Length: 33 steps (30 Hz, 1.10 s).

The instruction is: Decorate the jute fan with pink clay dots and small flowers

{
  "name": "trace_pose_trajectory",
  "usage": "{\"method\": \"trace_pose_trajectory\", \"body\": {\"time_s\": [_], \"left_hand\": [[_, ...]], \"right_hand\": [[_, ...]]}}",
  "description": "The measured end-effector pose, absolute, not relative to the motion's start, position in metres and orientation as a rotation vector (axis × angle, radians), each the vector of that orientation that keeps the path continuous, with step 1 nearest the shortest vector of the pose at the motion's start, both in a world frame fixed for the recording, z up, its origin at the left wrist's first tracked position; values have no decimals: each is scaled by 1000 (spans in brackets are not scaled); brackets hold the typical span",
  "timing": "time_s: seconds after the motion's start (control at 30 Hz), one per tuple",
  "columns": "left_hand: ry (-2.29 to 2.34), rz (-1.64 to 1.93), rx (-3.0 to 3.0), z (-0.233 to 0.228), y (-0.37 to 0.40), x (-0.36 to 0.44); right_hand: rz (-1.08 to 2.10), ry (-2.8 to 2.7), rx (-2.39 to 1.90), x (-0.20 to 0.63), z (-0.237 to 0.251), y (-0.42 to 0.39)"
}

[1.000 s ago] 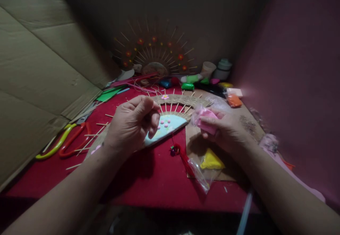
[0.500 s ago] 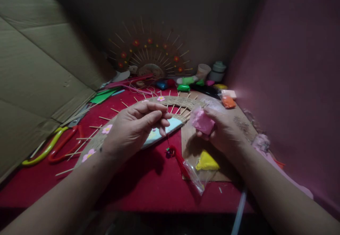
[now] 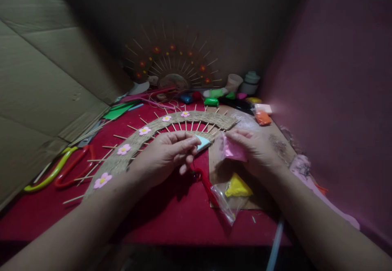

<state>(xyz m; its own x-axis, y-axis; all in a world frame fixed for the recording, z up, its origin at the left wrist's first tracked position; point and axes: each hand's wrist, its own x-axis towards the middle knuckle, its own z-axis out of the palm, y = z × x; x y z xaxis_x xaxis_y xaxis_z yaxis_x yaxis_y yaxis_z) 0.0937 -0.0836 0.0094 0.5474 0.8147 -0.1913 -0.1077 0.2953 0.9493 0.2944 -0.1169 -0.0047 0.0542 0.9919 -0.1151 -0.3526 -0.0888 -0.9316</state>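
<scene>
A half-round fan piece lies on the red cloth: a twine-wound arc [image 3: 159, 127] with wooden sticks and several pink clay flowers [image 3: 123, 149], around a pale blue centre [image 3: 202, 143]. My left hand [image 3: 167, 156] rests over that centre, its fingertips pinched together near the blue edge; whether a bit of clay sits between them is too small to tell. My right hand [image 3: 255, 150] holds a bag of pink clay [image 3: 231, 149] just right of the fan, above a cardboard sheet [image 3: 218, 163].
A bag of yellow clay [image 3: 237, 187] and a red tassel [image 3: 206, 181] lie in front of my hands. Red and green scissors [image 3: 58, 168] sit at left. More clay packs [image 3: 262, 117], cups [image 3: 234, 81] and a finished fan [image 3: 173, 65] stand at the back. Cardboard walls in the left side.
My left hand has dropped lower and toward me, uncovering more of the twine arc and its pink flowers. My right hand with the pink clay bag sank slightly.
</scene>
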Motion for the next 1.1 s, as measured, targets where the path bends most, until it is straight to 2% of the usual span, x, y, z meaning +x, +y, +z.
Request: {"method": "trace_pose_trajectory", "body": {"time_s": [0.17,0.33,0.73,1.1], "left_hand": [[788,627,1108,8,-84,94],[767,749,1120,11,-84,92],[821,1011,1198,74,-65,62],[770,886,1305,76,-19,70]], "right_hand": [[1272,-981,-1180,299,-4,-118],[1032,-1219,-1353,309,0,-115],[821,-1601,-1594,324,-4,-105],[506,-1673,-1769,328,-5,-107]]}}
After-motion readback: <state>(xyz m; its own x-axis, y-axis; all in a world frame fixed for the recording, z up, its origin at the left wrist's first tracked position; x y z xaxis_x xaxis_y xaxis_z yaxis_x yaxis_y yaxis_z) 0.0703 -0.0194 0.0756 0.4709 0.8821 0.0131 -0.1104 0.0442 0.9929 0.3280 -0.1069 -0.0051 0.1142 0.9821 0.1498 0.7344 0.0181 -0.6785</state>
